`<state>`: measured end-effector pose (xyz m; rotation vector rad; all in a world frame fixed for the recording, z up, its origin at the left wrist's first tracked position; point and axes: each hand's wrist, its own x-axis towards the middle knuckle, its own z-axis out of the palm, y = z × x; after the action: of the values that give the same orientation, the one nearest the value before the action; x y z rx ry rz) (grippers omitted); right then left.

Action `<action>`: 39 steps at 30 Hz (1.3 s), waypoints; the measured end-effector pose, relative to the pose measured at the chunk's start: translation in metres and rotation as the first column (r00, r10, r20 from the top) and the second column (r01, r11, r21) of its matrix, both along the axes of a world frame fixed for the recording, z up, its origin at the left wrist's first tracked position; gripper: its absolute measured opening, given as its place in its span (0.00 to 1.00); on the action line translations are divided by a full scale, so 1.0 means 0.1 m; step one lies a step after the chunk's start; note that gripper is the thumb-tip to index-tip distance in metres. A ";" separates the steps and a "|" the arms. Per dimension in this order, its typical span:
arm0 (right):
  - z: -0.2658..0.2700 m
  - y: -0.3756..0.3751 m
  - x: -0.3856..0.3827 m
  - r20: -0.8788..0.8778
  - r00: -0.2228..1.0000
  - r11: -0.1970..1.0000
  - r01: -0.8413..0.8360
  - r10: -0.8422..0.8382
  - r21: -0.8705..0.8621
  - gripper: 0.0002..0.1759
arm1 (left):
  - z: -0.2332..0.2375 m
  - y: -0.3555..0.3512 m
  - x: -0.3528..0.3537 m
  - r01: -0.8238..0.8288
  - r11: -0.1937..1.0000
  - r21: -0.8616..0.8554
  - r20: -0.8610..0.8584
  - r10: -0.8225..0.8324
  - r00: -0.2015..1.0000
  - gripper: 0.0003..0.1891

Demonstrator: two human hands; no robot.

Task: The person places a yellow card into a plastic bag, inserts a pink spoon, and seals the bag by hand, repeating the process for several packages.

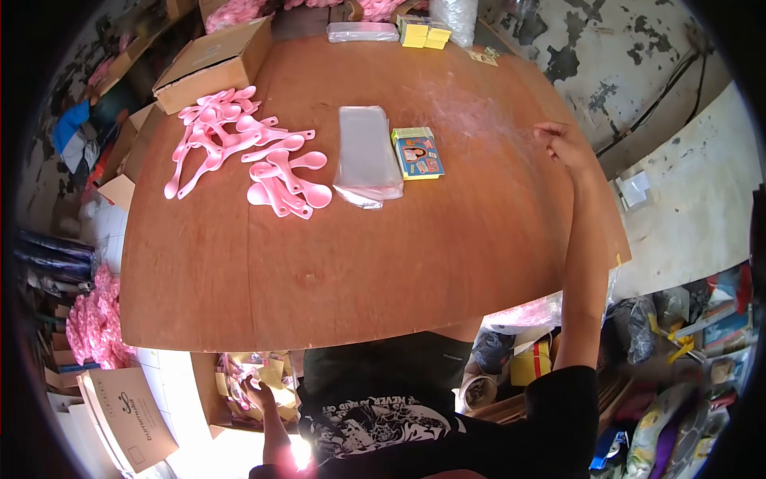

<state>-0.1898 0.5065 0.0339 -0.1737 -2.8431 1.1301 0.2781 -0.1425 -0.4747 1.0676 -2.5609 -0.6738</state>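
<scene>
My right hand (560,144) is raised over the right side of the table, its fingers curled; whatever may be in them is too small to make out. Close to it lies a tangle of thin clear plastic strips (467,112). Low on the left, my left hand (258,394) is over an open carton (209,391) of small packed items, fingers apart. Mid-table rests a stack of clear plastic bags (367,152), with a stack of printed cards (418,154) touching its right side. Pink plastic spoons (211,132) lie in a loose heap to the left.
A closed cardboard box (215,60) stands at the table's back left. Yellow card stacks (423,33), a clear packet (362,32) and a plastic roll (455,20) sit along the back. Another person (84,132) is at far left. Clutter fills the floor at right.
</scene>
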 end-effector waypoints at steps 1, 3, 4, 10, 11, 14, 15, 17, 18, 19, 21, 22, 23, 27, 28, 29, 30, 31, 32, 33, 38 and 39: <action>0.05 0.00 0.02 0.018 1.000 0.992 -0.017 0.020 -0.126 0.14 | -0.01 -0.02 -0.02 -0.013 1.000 -0.011 -0.021 0.012 1.000 0.16; 0.13 -0.04 0.08 -0.044 0.993 0.964 -0.118 0.111 -0.237 0.15 | 0.00 0.01 -0.06 -0.058 0.998 -0.011 -0.054 0.057 0.997 0.15; 0.17 -0.08 0.11 -0.116 0.973 0.913 -0.228 0.200 -0.339 0.15 | 0.02 0.03 -0.10 -0.056 0.998 -0.010 -0.054 0.056 0.997 0.15; -0.38 0.48 -0.62 0.111 0.993 0.998 -0.053 0.050 0.027 0.14 | -0.03 0.07 -0.18 -0.010 0.999 0.043 -0.078 0.014 0.997 0.17; -0.44 0.36 -0.53 -0.095 0.977 0.870 0.213 -0.191 0.444 0.14 | -0.02 0.09 -0.17 -0.017 0.999 0.040 -0.100 0.021 0.995 0.17; -0.57 0.31 -0.39 -0.389 0.876 0.520 0.482 -0.284 0.705 0.14 | 0.03 0.05 -0.15 0.006 0.998 0.059 -0.134 0.002 0.991 0.17; -0.60 0.35 -0.37 -0.380 0.881 0.520 0.473 -0.281 0.711 0.15 | 0.03 0.03 -0.11 -0.006 0.999 0.038 -0.107 0.010 0.994 0.18; -0.52 0.54 -0.35 -0.287 0.944 0.667 0.319 -0.161 0.673 0.15 | 0.02 -0.08 -0.05 -0.080 0.995 0.059 -0.117 0.087 0.989 0.18; -0.43 0.59 -0.36 -0.217 0.976 0.779 0.149 -0.018 0.609 0.15 | 0.00 -0.09 -0.05 -0.159 0.983 0.088 -0.135 0.170 0.976 0.19; -0.30 0.47 -0.26 -0.216 0.976 0.779 0.148 -0.017 0.609 0.15 | 0.14 -0.09 -0.09 -0.190 0.981 -0.042 -0.108 0.184 0.977 0.20; -0.02 -0.06 0.06 -0.195 0.969 0.958 -0.096 0.153 0.272 0.10 | 0.33 -0.17 -0.20 -0.373 0.922 -0.104 -0.212 0.346 0.914 0.22; -0.01 -0.23 0.11 -0.193 0.969 0.958 -0.101 0.156 0.267 0.10 | 0.76 -0.07 -0.40 -0.483 0.854 -0.192 -0.328 0.408 0.852 0.24; -0.02 -0.40 0.14 -0.235 0.951 0.960 -0.147 0.203 0.237 0.09 | 1.18 0.01 -0.57 -0.500 0.832 -0.240 -0.429 0.371 0.824 0.22; -0.01 -1.37 0.49 -0.276 0.846 0.884 -0.394 0.455 0.250 0.09 | 2.96 0.41 -1.27 -0.416 0.750 -0.514 -0.769 -0.189 0.610 0.15; -0.10 -1.53 0.49 -0.254 0.807 0.845 -0.496 0.534 0.200 0.09 | 3.34 0.55 -1.39 -0.380 0.745 -0.549 -0.795 -0.324 0.513 0.14; -0.18 -1.73 0.51 -0.255 0.778 0.819 -0.543 0.574 0.185 0.09 | 3.69 0.79 -1.53 -0.163 0.858 -0.488 -0.847 -0.419 0.329 0.12; -0.25 -1.92 0.55 -0.259 0.749 0.792 -0.587 0.610 0.170 0.09 | 3.99 1.02 -1.67 0.083 0.892 -0.444 -0.885 -0.451 0.118 0.11; -0.29 -2.08 0.57 -0.255 0.695 0.740 -0.632 0.673 0.231 0.09 | 4.24 1.14 -1.76 0.316 0.808 -0.498 -0.811 -0.563 0.161 0.11; -0.31 -2.23 0.60 -0.246 0.637 0.683 -0.670 0.730 0.292 0.09 | 4.47 1.24 -1.86 0.534 0.679 -0.504 -0.722 -0.671 0.172 0.12; -0.42 -2.33 0.57 -0.229 0.647 0.684 -0.660 0.728 0.311 0.08 | 4.71 1.36 -2.04 0.652 0.547 -0.526 -0.612 -0.775 0.157 0.11; -0.48 -2.49 0.55 -0.168 0.696 0.702 -0.619 0.698 0.352 0.10 | 4.94 1.66 -2.91 0.816 0.392 -0.425 -0.481 -0.862 0.164 0.12; -0.48 -2.46 0.50 -0.179 0.688 0.703 -0.637 0.704 0.316 0.10 | 4.90 1.66 -3.05 0.853 0.394 -0.343 -0.461 -0.862 0.213 0.12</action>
<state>-0.1399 0.2604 -0.0143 1.0633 -2.7656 0.7702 -0.0267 0.0234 0.0153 -0.7390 -2.3218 -0.9933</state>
